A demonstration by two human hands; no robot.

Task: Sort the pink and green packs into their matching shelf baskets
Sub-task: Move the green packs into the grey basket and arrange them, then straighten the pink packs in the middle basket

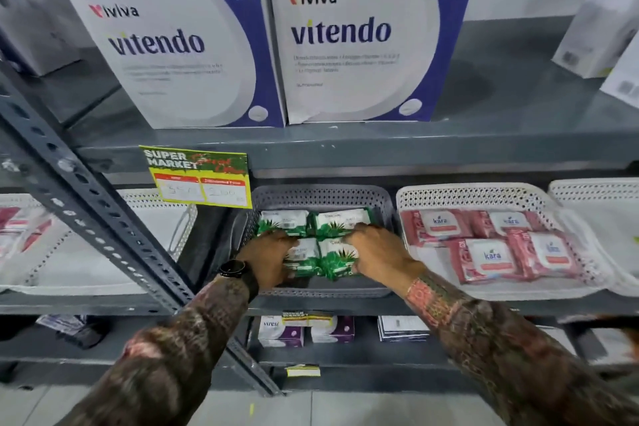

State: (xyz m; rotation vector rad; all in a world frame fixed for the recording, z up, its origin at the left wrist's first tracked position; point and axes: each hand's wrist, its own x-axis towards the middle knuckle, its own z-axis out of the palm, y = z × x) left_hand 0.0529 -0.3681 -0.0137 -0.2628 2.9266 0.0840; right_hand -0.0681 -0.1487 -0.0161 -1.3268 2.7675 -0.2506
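the two big white and blue boxes [166, 41] [359, 31] on the upper shelf read "viviva vitendo". the yellow price tag [198, 180] on the shelf edge read "super market". the pink packs [491, 256] in the white basket [484, 194] carried "kara", and a small white and purple box [280, 330] below read "viresi"

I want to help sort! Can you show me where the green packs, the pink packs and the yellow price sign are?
green packs [283, 222], head view, on the back left pack's white label.
pink packs [491, 258], head view, on a front pack's white label.
yellow price sign [198, 180], head view, near the card's middle.
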